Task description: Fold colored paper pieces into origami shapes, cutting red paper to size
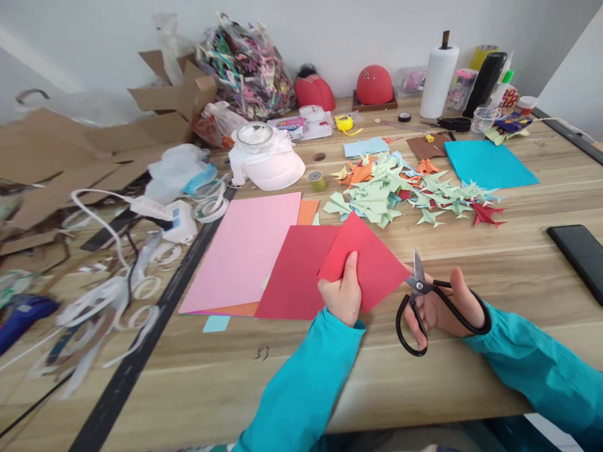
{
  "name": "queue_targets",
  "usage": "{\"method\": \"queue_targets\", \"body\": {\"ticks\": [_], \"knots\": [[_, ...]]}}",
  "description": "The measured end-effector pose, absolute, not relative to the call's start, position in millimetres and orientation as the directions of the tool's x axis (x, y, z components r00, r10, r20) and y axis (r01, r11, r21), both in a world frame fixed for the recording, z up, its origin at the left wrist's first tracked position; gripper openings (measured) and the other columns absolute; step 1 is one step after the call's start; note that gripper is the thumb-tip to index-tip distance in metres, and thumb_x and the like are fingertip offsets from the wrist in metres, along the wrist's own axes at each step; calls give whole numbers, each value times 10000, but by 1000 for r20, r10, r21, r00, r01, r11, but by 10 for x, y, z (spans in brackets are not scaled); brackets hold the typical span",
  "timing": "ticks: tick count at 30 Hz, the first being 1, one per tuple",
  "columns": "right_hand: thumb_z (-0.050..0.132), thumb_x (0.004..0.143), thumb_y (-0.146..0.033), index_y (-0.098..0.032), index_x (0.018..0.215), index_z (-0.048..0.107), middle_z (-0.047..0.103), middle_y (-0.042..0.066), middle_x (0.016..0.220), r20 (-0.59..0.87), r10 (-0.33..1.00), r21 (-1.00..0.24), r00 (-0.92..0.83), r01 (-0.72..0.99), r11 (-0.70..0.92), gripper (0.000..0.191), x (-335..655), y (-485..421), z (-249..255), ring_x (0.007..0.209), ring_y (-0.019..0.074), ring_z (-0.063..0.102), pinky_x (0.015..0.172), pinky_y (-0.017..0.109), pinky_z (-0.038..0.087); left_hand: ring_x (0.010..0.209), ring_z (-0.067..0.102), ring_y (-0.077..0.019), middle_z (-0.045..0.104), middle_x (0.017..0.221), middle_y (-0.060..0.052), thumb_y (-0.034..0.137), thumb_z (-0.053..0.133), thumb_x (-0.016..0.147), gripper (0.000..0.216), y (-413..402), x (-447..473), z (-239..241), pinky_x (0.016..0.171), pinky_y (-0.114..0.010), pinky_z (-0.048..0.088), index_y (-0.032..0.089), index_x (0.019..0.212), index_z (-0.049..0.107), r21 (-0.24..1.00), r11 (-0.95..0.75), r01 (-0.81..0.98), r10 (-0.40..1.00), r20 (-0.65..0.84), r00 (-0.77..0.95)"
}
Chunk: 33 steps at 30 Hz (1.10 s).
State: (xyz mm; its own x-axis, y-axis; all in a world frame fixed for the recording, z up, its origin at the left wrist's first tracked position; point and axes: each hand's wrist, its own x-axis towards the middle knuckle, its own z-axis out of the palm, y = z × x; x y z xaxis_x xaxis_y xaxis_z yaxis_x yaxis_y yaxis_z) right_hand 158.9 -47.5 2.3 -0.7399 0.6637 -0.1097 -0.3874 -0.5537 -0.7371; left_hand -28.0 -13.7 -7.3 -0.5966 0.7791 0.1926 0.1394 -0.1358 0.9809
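My left hand grips a red sheet of paper, thumb on top, tilted above the table. In my right hand is a pair of scissors with black handles. Their blades are parted at the right corner of the red paper. Just left of my left hand lies a larger dark red sheet. It overlaps a pink sheet, with an orange sheet showing underneath. Beyond my hands lies a pile of folded paper shapes, mostly pale green, with some orange and red ones.
A black phone lies at the right edge. Behind the pile are a blue sheet and a white bottle. Tangled white strips, a glue gun and a cardboard box crowd the left. A yellow tape roll stands mid-table.
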Motion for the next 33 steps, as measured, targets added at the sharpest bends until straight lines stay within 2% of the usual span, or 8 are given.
{"method": "queue_targets", "body": {"ticks": [6, 13, 19, 24, 30, 33], "knots": [[112, 682, -905, -233, 1447, 257, 624, 31, 735, -140, 675, -761, -724, -358, -541, 1029, 1603, -475, 36, 491, 154, 575, 508, 293, 441, 1101, 631, -241, 718, 1061, -77, 346, 735, 739, 272, -130, -297, -57, 1025, -336, 450, 182, 955, 719, 977, -143, 157, 772, 210, -599], [224, 720, -879, -248, 1474, 156, 645, 36, 769, -119, 605, -729, -788, -344, -592, 986, 1629, -480, 40, 484, 158, 590, 507, 297, 456, 1113, 625, -247, 731, 993, -78, 345, 727, 745, 255, -114, -333, -33, 1029, -350, 451, 172, 933, 716, 980, -130, 153, 802, 194, -564], [235, 752, -852, -284, 1452, 165, 648, 23, 759, -125, 532, -706, -838, -301, -641, 904, 1650, -476, 14, 489, 155, 597, 511, 289, 464, 957, 686, -223, 739, 931, -73, 362, 686, 777, 239, -118, -360, -29, 948, -355, 516, 160, 899, 722, 934, -218, 284, 844, 326, -426], [245, 762, -842, -262, 1427, 217, 645, 27, 760, -117, 536, -703, -836, -312, -639, 883, 1647, -481, -16, 474, 158, 597, 498, 282, 455, 906, 698, -206, 741, 917, -64, 368, 657, 804, 236, -125, -365, -35, 913, -341, 537, 169, 910, 726, 905, -258, 338, 848, 380, -370], [139, 758, -847, -271, 1480, 100, 661, 38, 801, -92, 576, -708, -812, -353, -611, 925, 1648, -477, 6, 485, 160, 615, 507, 279, 459, 1048, 657, -240, 738, 939, -74, 362, 680, 787, 247, -109, -391, -54, 938, -353, 525, 164, 927, 724, 898, -251, 362, 813, 399, -423], [25, 726, -857, -272, 1499, 29, 660, 35, 790, -113, 583, -716, -805, -340, -609, 969, 1670, -454, 64, 493, 165, 613, 509, 291, 463, 1038, 662, -234, 736, 962, -73, 351, 692, 777, 246, -88, -417, -70, 941, -350, 522, 165, 935, 721, 902, -259, 346, 795, 403, -453]]}}
